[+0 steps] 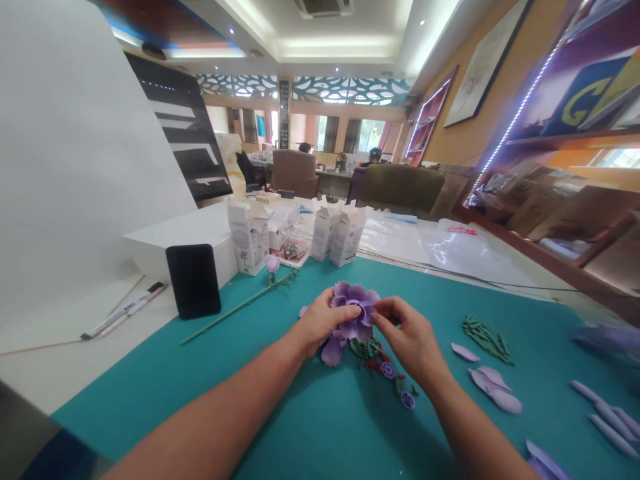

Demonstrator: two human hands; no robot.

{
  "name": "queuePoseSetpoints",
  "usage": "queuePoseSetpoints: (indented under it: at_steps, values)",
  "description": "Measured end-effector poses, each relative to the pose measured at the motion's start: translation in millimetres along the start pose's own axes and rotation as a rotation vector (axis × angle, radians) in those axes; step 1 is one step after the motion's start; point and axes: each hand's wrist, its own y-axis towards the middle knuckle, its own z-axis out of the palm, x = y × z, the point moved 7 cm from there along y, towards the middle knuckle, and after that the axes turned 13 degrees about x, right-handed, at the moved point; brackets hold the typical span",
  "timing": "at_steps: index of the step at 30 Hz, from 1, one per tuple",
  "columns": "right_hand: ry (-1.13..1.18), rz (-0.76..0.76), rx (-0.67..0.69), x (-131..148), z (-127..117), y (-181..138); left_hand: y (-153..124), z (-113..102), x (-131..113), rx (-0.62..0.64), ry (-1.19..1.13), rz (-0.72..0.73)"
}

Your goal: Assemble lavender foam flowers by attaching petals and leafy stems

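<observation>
Both hands meet at a purple plastic flower [356,293] with ruffled petals, held above the green mat. My left hand [320,321] grips its left side, the thumb lying across the centre. At the right edge, my right hand [406,328] pinches a petal between thumb and fingers. Below the hands lie a loose purple petal [332,352], small green and red pieces [371,353] and purple wheel-like rings [407,400]. To the left, a green stem [235,309] carries a pale purple bud [273,264]. My fingers partly cover the flower.
On the green mat [270,413], green sticks [487,340] and purple petals [495,388] lie at right. A black tablet-like panel [193,281] stands left, near pens [125,311]. White boxes [249,237] and plastic sheeting [430,243] are behind. Two people sit far back.
</observation>
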Motion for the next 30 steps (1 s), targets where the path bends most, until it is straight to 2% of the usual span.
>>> queuePoseSetpoints:
  at_steps: [3, 9, 18, 23, 26, 28, 30]
  values:
    - [-0.035, -0.027, -0.006, 8, -2, -2, 0, 1, 1, 0.005, 0.024, -0.006]
    - [-0.079, -0.085, -0.133, 17, -17, -5, -3, 6, 0, 0.025, 0.136, -0.027]
    - [-0.124, -0.108, -0.145, 24, -12, -7, -3, 12, 1, 0.067, 0.263, -0.056]
    - [-0.116, -0.108, -0.125, 26, -13, -7, -3, 12, 2, 0.044, 0.146, -0.061]
    - [-0.135, -0.134, -0.174, 31, -18, -11, 0, 12, 4, 0.072, -0.005, -0.057]
    - [-0.191, -0.205, -0.196, 38, -18, -14, 2, 9, 7, 0.076, -0.103, -0.065]
    - [-0.301, -0.320, -0.163, 48, -9, -17, 3, 6, 9, 0.055, -0.177, -0.082]
